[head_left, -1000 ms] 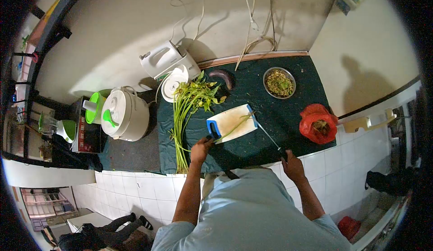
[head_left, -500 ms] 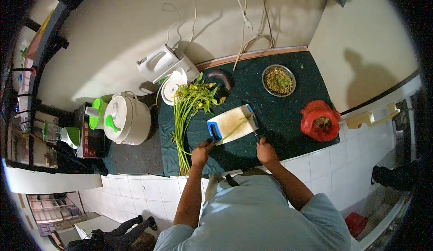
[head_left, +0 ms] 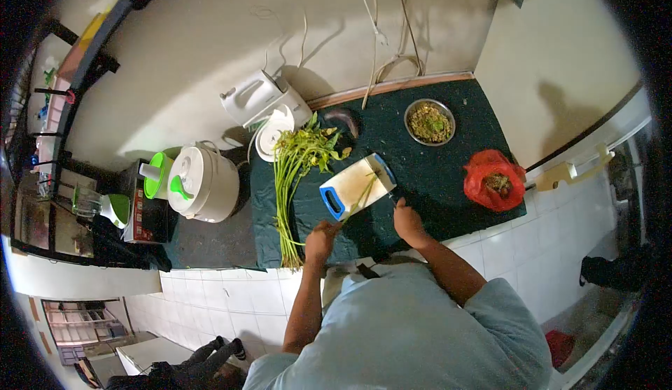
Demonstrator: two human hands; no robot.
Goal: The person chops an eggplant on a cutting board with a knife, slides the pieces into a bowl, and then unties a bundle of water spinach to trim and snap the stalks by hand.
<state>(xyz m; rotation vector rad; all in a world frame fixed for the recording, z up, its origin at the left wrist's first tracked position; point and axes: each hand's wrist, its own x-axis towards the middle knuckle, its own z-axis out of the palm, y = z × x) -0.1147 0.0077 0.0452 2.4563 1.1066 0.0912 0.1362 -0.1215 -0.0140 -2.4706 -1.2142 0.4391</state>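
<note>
A white cutting board [head_left: 348,182] with blue ends lies tilted on the dark green cloth. My left hand [head_left: 320,241] is closed at the board's near left corner, on the lower end of a thin green stem [head_left: 365,192] that runs up across the board. My right hand [head_left: 408,222] grips the dark handle of a knife [head_left: 400,202] at the board's right side; its blade is hard to make out. Left of the board lies a bunch of leafy green stems [head_left: 285,201], its leaves toward the wall.
A metal bowl [head_left: 429,122] of chopped greens stands at the back right, and a red plastic bag [head_left: 494,180] sits at the right edge. An eggplant [head_left: 343,120], a white mixer [head_left: 259,99] and a rice cooker [head_left: 203,183] are left and behind. A person's legs [head_left: 213,355] show lower left.
The board has turned, its right end swinging away from me. My left hand has shifted slightly right with the stem, and my right hand with the knife has moved slightly left.
</note>
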